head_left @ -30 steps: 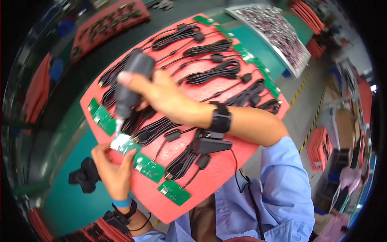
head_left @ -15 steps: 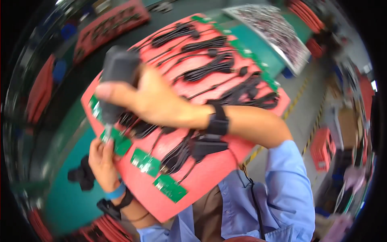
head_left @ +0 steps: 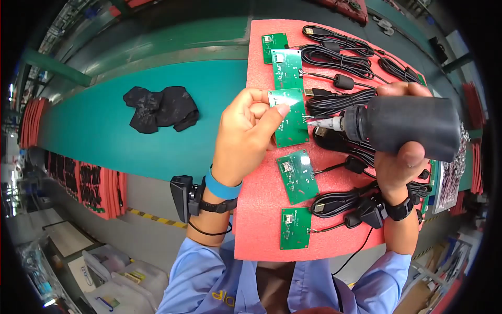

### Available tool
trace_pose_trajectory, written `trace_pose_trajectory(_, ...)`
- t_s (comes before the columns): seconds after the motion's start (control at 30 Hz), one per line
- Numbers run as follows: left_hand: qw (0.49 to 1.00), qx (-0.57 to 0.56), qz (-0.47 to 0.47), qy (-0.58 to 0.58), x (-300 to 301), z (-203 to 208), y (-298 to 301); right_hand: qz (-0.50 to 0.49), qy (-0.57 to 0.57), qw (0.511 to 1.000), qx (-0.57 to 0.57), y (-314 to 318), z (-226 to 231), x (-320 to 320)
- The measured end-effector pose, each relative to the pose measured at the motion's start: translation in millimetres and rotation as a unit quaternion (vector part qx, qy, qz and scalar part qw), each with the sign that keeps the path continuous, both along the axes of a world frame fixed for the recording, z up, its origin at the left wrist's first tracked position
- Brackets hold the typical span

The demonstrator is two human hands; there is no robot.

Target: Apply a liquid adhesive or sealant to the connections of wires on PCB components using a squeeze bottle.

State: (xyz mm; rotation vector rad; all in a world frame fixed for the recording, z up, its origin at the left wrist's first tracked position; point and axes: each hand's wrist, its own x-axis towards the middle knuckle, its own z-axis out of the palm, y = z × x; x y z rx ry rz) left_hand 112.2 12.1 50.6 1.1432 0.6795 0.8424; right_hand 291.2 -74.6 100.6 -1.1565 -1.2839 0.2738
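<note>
My left hand (head_left: 248,128) pinches the left edge of a green circuit board (head_left: 293,131), thumb on top, tilting it a little above the pink foam sheet (head_left: 256,230). In my right hand (head_left: 400,167) is a black squeeze bottle (head_left: 413,125), lying sideways with its pale nozzle (head_left: 327,123) pointing left. The nozzle tip is at the board's right edge, by the wire joints; whether it touches I cannot tell. More green boards (head_left: 297,177) lie in a column on the foam, each wired to a coiled black cable (head_left: 334,204).
Left of the foam, a crumpled black cloth (head_left: 164,109) lies on the green table (head_left: 94,125). Stacked pink foam sheets with black parts (head_left: 99,191) stand at the lower left, near clear plastic boxes (head_left: 125,282). A tray of small parts (head_left: 449,178) is at the right.
My view has turned, so the foam now stands more upright in it. The bottle has gone from nozzle-down to lying sideways. My left hand is still at a board.
</note>
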Motion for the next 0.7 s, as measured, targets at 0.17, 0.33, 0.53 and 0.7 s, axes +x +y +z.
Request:
trace_pose_trajectory(0.17, 0.999, -0.010, 0.023, -0.025, 2, -4, -1, -0.036, -0.035, 0.999, -0.001, 3, -9, 2)
trace_pose_trajectory(0.33, 0.998, 0.010, 0.016, -0.056, 4, -11, 2, 0.057, -0.092, 0.993, 0.042, 7, -17, 19)
trace_pose_trajectory(0.53, 0.997, 0.003, 0.028, -0.068, 6, -9, 2, 0.151, -0.125, 0.977, 0.089, 15, -20, 27)
trace_pose_trajectory(0.7, 0.997, 0.009, 0.029, -0.064, 6, -8, 2, 0.096, -0.159, 0.979, 0.085, 13, -21, 21)
